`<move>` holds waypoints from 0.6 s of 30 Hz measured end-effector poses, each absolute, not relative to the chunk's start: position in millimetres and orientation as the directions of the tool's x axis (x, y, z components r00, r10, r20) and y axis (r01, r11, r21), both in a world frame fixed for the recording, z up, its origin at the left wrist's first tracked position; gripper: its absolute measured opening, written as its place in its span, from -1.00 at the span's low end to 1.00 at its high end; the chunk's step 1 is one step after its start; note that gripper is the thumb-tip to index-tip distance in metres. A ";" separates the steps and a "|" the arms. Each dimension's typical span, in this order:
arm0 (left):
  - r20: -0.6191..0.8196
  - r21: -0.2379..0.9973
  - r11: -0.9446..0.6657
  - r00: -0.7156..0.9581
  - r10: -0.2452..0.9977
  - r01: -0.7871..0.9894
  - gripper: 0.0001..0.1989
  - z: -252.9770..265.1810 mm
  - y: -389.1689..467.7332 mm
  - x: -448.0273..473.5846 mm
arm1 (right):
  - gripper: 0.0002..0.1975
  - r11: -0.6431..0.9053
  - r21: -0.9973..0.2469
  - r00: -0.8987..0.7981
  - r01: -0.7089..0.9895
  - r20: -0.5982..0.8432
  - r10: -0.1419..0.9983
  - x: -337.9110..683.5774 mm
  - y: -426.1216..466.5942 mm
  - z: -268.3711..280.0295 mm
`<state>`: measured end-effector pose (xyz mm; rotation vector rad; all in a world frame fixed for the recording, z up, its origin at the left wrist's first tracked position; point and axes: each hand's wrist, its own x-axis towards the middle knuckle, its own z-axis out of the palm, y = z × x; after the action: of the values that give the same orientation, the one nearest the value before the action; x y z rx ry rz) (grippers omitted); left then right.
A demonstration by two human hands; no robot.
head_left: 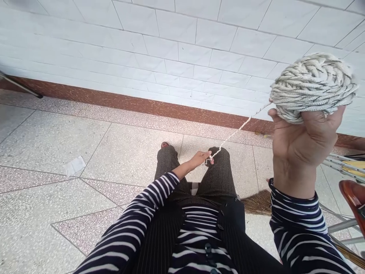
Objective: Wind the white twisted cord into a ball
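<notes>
The right hand point(303, 142) is raised high and close to the camera, its fingers curled up around the underside of a ball of pale twisted yarn point(312, 85), which sits on top of the hand and is gripped firmly. The left hand point(201, 158) is stretched out low and well apart from the right, its fingers pinched together on the yarn strand point(239, 129). That strand runs taut in a straight slanting line from the ball down to the left hand's fingertips, just above the person's knees.

Both arms wear dark sleeves with white stripes point(299, 224); below the left hand lie the person's dark patterned trousers point(219, 175).

Under and around the hands spreads a speckled tile floor point(54, 144), with a small scrap of white paper point(74, 165) lying well to the left of the left hand. Beyond the hands stands a white tiled wall point(171, 49) with a reddish-brown skirting band point(128, 102) at its foot. Below the right hand, bristles of a straw broom point(256, 203) show on the floor, and to its right are metal rods point(342, 167) and a glossy brown edge point(353, 199). No writing can be read.
</notes>
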<state>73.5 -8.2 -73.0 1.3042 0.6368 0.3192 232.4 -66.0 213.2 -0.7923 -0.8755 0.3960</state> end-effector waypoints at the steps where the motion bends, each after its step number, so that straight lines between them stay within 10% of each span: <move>1: -0.254 0.953 0.281 0.791 0.557 0.109 -0.39 -71.4 -14.4 63.7 | -0.50 0.680 -0.732 0.610 0.044 0.559 0.562 241.1 -61.8 209.6; 6: -0.281 0.945 0.306 0.765 0.580 0.116 -0.57 -64.0 -19.2 10.3 | -0.32 0.682 -0.716 0.677 0.147 0.576 0.458 288.5 -46.7 183.3; 12: -0.261 0.965 0.199 0.655 0.709 0.168 -0.49 -65.8 16.3 -30.8 | -0.66 0.656 -0.734 0.760 0.174 0.524 0.385 316.8 -51.3 172.1; 18: -0.224 0.874 -0.075 0.535 0.815 0.480 -0.78 -70.1 33.6 -2.5 | -0.48 0.521 -0.851 0.604 -0.068 0.380 0.700 267.3 -64.7 167.6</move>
<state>-2.5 33.6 -70.1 1.7218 1.0927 0.3977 267.3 -64.7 167.6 -0.9145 -0.8017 0.5244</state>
